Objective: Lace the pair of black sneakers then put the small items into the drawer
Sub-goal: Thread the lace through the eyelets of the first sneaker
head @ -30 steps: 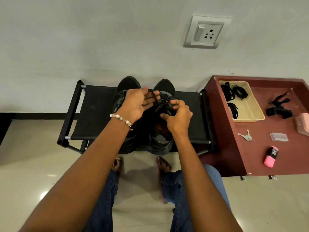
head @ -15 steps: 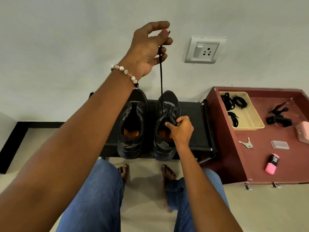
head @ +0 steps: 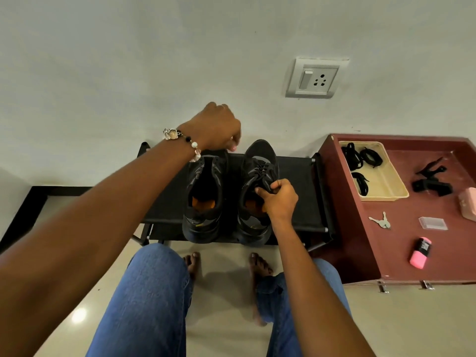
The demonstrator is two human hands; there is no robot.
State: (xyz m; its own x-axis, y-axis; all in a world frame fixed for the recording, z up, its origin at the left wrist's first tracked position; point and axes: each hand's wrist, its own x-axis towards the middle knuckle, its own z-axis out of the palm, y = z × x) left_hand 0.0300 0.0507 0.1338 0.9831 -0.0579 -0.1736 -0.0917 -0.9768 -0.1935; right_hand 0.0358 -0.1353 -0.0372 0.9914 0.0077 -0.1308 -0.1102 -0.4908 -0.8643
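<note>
Two black sneakers stand side by side on a low black shoe rack [head: 167,202] against the wall, long axes parallel, toes pointing at the wall and heels toward the person. The left sneaker [head: 204,199] is open and unlaced as far as visible. The right sneaker [head: 258,181] carries lacing over the tongue.

The right hand [head: 279,199] rests at that shoe's throat — its fingers [head: 274,185] curled and pinching the lace or tongue there; which of the two cannot be told. The left hand [head: 217,128] hovers above the left sneaker's toe, knuckles up, fingers bent downward; whether they grip anything cannot be told.

Just right of the rack is a maroon table [head: 401,240]. On it: a cream tray [head: 389,181] holding coiled black laces [head: 360,157], a black clip [head: 431,180], keys [head: 381,221], a clear small box [head: 434,223] and a pink item [head: 420,253] — all well apart.
</note>
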